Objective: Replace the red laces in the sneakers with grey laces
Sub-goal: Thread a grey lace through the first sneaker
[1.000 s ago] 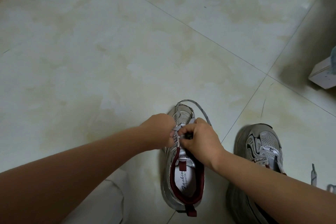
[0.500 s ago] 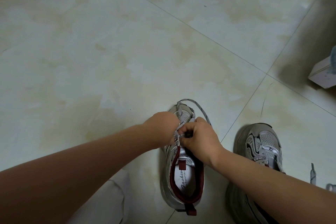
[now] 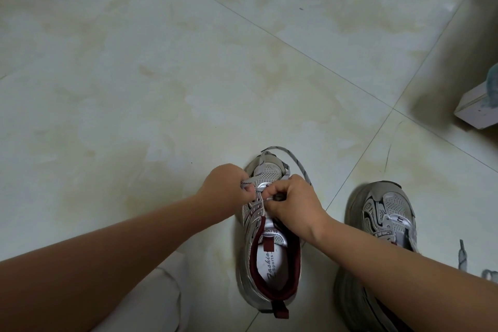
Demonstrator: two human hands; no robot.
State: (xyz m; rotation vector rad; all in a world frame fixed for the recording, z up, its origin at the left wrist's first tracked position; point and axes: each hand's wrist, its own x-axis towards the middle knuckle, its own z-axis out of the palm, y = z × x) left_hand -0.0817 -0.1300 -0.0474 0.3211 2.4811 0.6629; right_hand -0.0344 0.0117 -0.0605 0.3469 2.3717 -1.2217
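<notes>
A silver sneaker (image 3: pixel 266 256) with a dark red lining stands on the tiled floor, toe pointing away from me. A grey lace (image 3: pixel 292 160) loops over its toe. My left hand (image 3: pixel 225 190) pinches one end of this lace at the left eyelets. My right hand (image 3: pixel 292 202) pinches the lace at the right eyelets, fingers curled over the tongue. The second sneaker (image 3: pixel 385 213) stands to the right, partly hidden by my right forearm.
Another grey lace (image 3: pixel 463 255) lies on the floor at the far right. A white box (image 3: pixel 475 110) sits at the right edge. My light-clothed knee (image 3: pixel 151 302) is at the bottom left.
My left hand has drawn the lace end a little to the left, away from the eyelets. My right hand has stayed at the tongue.
</notes>
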